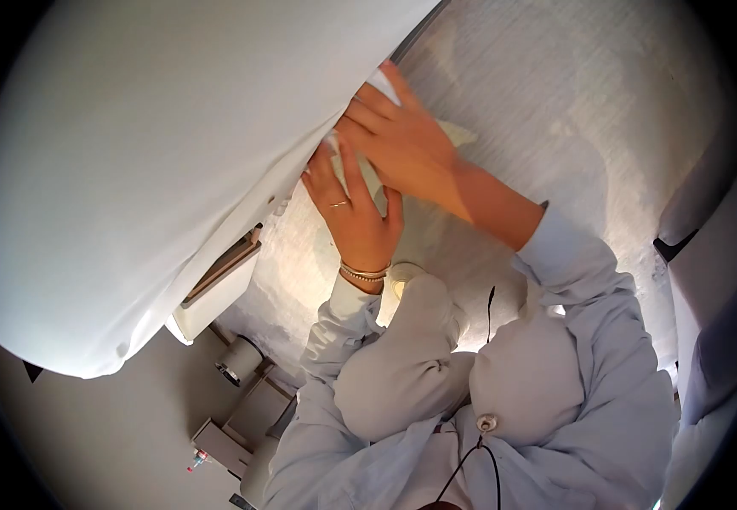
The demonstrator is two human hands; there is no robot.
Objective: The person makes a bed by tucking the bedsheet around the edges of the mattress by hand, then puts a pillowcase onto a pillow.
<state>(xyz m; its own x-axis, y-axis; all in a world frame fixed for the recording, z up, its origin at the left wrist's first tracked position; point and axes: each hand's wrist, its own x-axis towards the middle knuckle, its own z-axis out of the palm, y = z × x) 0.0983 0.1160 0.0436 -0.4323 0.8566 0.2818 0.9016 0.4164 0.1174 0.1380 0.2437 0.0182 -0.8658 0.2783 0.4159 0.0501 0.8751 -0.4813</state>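
Note:
A large white sheet [173, 127] covers a broad raised surface, likely a bed, at the upper left. My left hand [355, 217], with a ring and bracelets, lies against the sheet's lower edge. Its fingers stretch out and its thumb stands apart; the fingertips are partly hidden at the edge. Just beyond it, my right hand [406, 144] reaches across to the same edge. Bits of white cloth show among its bent fingers, and some fingertips are out of sight under the edge.
Below the surface is a pale floor [555, 102]. Under the sheet's near end, a light-coloured piece of furniture [215, 293] juts out. A cylindrical object [240, 360] and shelf-like furniture [225, 446] stand at lower left. Another grey-white furnishing [713, 306] is at right. My bent knees [526, 374] are close by.

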